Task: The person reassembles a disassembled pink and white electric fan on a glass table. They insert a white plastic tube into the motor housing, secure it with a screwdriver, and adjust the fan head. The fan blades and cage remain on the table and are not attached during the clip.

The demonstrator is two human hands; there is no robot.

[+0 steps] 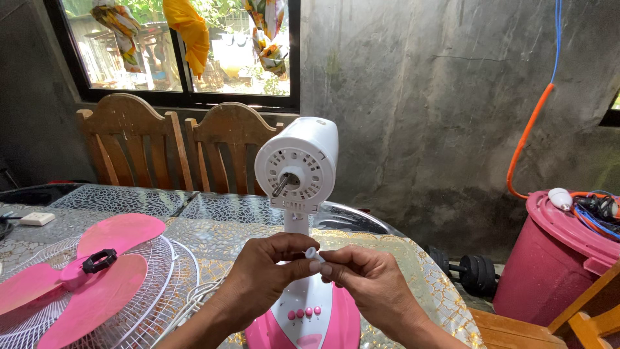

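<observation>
A small translucent white plastic plug [314, 254] is pinched between both hands, left hand [261, 274] and right hand [369, 281], above the patterned glass tabletop [413, 258]; loss by slipping is judged possible.

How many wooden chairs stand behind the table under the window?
2: one chair at left, the other chair right beside it, partly behind the fan motor housing. More may be hidden outside the frame.

A plain home dining room, doubling as a repair spot

Carved wooden chairs [135, 145] are standing at a table [213, 223] under a lace-patterned cover, laundry [187, 32] is hanging outside the window [181, 52], bare concrete walls [420, 97] are enclosing it, and a pink lidded bin [549, 265] and dumbbells [468, 268] are sitting by the wall.
</observation>
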